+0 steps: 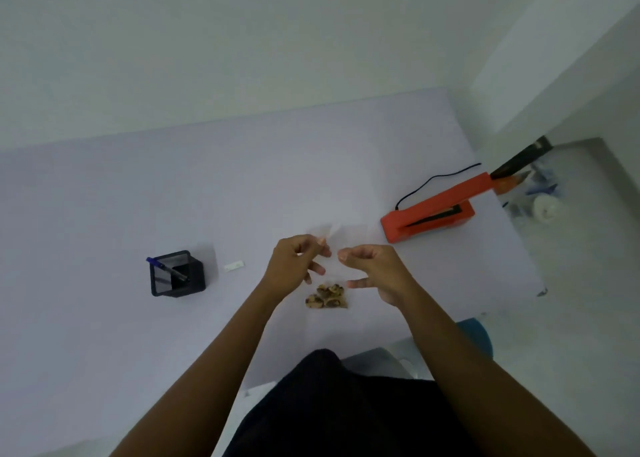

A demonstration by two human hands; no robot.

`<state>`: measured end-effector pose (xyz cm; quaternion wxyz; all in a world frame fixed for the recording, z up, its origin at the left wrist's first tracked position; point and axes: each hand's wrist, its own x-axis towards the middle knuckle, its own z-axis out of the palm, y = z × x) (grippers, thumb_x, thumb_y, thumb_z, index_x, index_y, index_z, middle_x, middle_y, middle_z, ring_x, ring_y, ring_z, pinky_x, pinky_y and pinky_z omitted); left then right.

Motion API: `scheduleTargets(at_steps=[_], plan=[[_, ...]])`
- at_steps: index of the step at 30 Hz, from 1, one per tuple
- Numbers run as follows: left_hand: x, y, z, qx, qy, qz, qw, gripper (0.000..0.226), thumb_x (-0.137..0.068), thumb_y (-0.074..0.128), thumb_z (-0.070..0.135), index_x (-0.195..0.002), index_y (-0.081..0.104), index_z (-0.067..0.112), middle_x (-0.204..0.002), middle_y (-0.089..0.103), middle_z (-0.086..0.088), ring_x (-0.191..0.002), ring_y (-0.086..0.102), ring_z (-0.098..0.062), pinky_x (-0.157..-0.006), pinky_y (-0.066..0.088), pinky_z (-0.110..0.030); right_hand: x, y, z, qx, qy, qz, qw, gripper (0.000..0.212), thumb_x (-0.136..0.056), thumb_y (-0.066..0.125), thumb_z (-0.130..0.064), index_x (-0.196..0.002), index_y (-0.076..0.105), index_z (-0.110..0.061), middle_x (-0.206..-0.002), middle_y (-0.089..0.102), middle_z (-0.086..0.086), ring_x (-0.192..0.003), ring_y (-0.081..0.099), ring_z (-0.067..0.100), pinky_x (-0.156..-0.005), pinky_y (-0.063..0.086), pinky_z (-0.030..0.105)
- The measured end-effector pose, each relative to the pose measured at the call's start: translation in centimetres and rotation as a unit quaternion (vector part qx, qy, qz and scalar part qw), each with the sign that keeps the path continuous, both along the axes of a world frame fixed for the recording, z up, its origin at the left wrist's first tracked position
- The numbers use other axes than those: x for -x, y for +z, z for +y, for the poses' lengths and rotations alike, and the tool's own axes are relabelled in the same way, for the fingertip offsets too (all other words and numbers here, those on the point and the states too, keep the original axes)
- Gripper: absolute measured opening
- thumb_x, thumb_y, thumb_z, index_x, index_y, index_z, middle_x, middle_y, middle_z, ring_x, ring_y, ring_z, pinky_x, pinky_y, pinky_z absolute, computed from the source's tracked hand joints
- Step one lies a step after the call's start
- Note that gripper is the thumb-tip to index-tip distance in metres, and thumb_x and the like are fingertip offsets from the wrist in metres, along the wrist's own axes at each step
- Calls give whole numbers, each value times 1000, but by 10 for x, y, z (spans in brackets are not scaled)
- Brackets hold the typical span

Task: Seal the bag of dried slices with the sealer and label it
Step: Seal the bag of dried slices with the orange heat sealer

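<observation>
Both hands are up over the table (pixel 104 214) pinching the top of the clear bag (pixel 334 248), left hand (pixel 294 266) and right hand (pixel 374 269) on either side. The dried slices (pixel 326 296) sit at its bottom, and the orange sealer (pixel 429 214) is off to the right with its arm raised.

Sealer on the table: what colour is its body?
Orange-red, with a black handle tip and cord; the sealer shows in the head view.

Orange sealer (pixel 429 214), black pen holder (pixel 177 274)
</observation>
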<state>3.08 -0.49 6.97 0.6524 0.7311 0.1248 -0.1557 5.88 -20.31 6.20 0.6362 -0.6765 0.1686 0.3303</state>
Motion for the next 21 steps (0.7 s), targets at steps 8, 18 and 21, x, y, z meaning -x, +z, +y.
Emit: scheduleTargets(at_steps=[8, 18, 21], plan=[[-23, 19, -60, 27, -4, -23, 999, 34, -101, 53, 29, -86, 76, 8, -85, 78, -6, -86, 75, -20, -89, 55, -33, -6, 22, -64, -14, -8, -107, 994, 19, -87, 75, -18, -102, 78, -7, -100, 77, 11, -102, 72, 26, -92, 58, 33], [-58, 5, -188, -23, -18, -7, 1000, 37, -100, 55, 33, -72, 74, 17, -74, 77, 6, -73, 71, -23, -74, 53, -34, -51, 15, -195, -60, -33, -76, 995, 26, -89, 72, -23, -92, 77, 2, -97, 77, 21, -99, 74, 32, -94, 58, 37], [-65, -7, -223, -30, -6, 26, 999, 39, -98, 58, 35, -77, 76, 6, -75, 75, -9, -73, 70, -31, -72, 57, -45, -59, -2, -232, -53, -35, -37, 997, 32, -90, 72, -21, -96, 74, 11, -100, 74, 28, -101, 72, 36, -96, 58, 40]])
